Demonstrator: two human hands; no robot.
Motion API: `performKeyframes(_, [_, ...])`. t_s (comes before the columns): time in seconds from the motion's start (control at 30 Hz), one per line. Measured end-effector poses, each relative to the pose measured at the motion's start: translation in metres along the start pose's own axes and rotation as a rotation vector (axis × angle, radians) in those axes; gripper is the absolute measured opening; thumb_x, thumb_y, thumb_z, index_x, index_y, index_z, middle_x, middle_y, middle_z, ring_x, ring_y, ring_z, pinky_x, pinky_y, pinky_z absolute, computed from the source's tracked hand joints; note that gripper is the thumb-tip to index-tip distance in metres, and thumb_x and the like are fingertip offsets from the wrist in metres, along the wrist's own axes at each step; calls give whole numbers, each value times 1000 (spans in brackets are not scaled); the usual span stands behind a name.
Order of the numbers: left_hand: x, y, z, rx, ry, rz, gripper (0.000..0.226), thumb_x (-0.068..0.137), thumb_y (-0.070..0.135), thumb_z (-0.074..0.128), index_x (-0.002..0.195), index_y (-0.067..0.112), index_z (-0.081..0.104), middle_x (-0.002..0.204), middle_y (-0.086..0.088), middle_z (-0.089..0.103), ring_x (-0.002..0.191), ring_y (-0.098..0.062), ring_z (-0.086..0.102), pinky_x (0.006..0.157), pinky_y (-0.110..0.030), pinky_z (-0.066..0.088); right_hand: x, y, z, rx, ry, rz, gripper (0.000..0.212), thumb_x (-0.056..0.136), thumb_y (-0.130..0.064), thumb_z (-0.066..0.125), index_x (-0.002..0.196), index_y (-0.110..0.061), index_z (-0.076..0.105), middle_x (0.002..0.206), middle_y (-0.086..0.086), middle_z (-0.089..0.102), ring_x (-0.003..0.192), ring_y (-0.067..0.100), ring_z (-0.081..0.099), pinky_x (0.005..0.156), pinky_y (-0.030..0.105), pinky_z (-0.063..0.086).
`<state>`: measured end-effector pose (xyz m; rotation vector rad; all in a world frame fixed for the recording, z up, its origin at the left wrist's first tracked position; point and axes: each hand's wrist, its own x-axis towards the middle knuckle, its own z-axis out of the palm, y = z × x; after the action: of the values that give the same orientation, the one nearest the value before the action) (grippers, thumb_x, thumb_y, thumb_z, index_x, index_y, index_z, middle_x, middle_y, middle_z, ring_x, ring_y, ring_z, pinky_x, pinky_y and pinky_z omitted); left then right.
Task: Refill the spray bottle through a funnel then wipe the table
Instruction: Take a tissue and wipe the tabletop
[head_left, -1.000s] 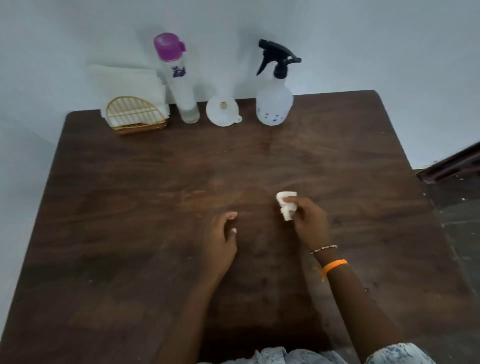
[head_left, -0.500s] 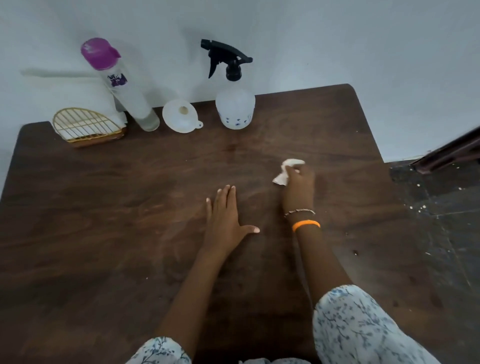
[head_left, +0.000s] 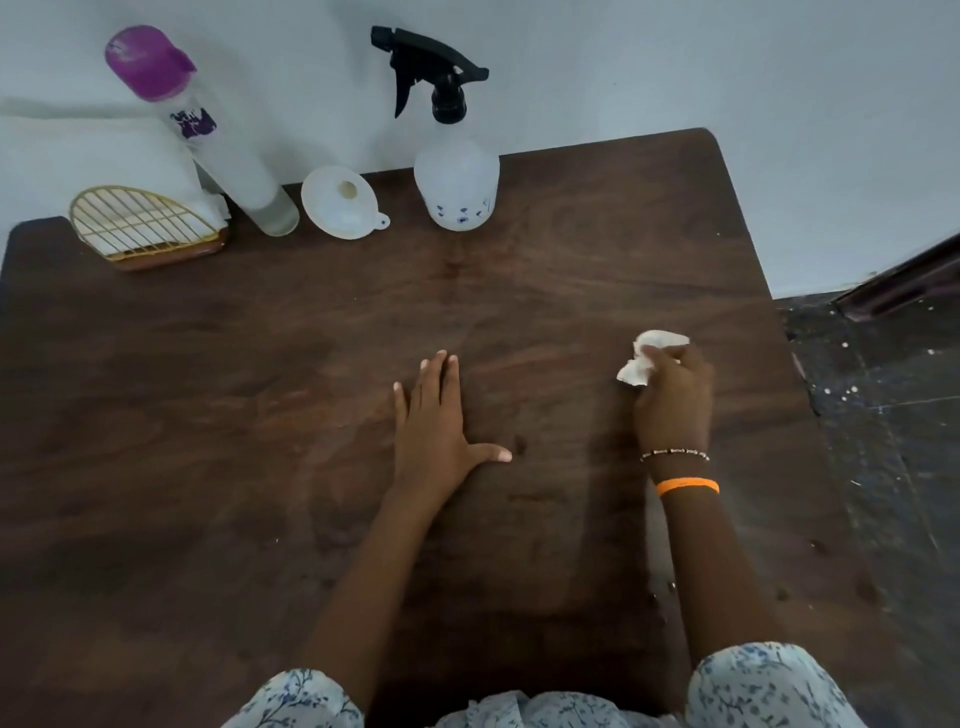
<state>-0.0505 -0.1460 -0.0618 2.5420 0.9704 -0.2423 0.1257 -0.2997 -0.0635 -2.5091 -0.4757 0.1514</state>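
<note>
I see the left hand (head_left: 434, 423) flat on the table (head_left: 208, 415), fingers straight. The right hand (head_left: 672, 400), well apart, grips a crumpled tissue (head_left: 647, 356) against the wood. Beyond both hands stand the sprayer (head_left: 457, 176) and funnel (head_left: 340, 202).

Plain home room: dark wooden table (head_left: 571, 249), napkin holder (head_left: 145, 228), bare wall (head_left: 675, 62).

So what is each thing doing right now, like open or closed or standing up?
spray bottle: upright, black trigger top on
funnel: mouth up, beside the spray bottle
purple-capped bottle: capped, upright
tissue: crumpled, gripped by right hand
left hand: flat on the table
</note>
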Motion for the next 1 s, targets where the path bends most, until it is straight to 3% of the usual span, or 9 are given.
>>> performKeyframes(0.1, [1,2,-1,12,-8,0,127,58,66,71,149,11,1,159,-3,-1,145,-19,-6,113,-43,-11,-30,-27,15,-59,-2,-109,41,76,15,52,114,4,62,113,28,55,98,45,52,85,46,46])
performKeyframes(0.23, [1,-1,-5,51,-41,31,130,57,66,71,149,10,-1,159,-5,-4,145,-20,-6,113,-45,-12,-78,-64,38,46,-268,-469,42,63,15,67,102,1,69,99,20,64,81,39,56,70,34,49])
performKeyframes(0.33, [1,-8,-12,88,-112,77,137,52,73,68,149,12,-8,158,-3,-12,145,-19,-12,109,-46,-19,-88,-54,29,73,-411,-561,38,61,14,72,95,-2,71,96,16,66,79,38,57,68,36,52])
performKeyframes(0.43, [1,-13,-16,137,-159,112,143,48,76,69,148,13,-13,157,-3,-17,144,-20,-15,106,-47,-22,-60,-24,7,65,-297,-479,35,63,20,67,91,0,73,95,20,68,81,42,59,76,37,48])
performKeyframes(0.6, [1,-6,-18,163,-162,99,144,48,77,68,148,10,-11,158,-7,-12,145,-23,-12,109,-49,-18,-36,16,-18,-27,71,-32,37,75,19,50,103,4,69,106,27,61,97,46,53,85,40,43])
performKeyframes(0.73, [1,-2,-17,241,-148,103,146,47,77,68,147,6,-11,158,-11,-9,145,-26,-9,109,-50,-17,-88,-17,4,-86,-105,-111,33,79,10,51,110,2,61,110,24,55,98,41,54,82,44,49])
performKeyframes(0.87, [-1,0,-15,298,-130,93,145,47,77,67,147,5,-10,158,-12,-8,145,-27,-7,107,-53,-21,-127,-35,17,-105,-257,-539,35,77,-11,45,104,-6,67,92,14,64,78,34,60,53,34,53])
performKeyframes(0.93, [-1,-1,-15,295,-133,86,145,48,78,67,147,6,-11,158,-12,-9,145,-26,-8,106,-54,-21,-98,-26,12,-75,-230,-606,30,75,-3,54,101,-6,67,90,14,65,81,32,57,64,35,50])
performKeyframes(1.0, [-2,0,-16,274,-138,80,145,48,77,67,147,6,-11,158,-11,-10,145,-26,-9,106,-54,-21,-53,-16,5,-81,-142,-462,31,73,7,57,101,-6,67,91,15,65,84,32,53,74,37,41])
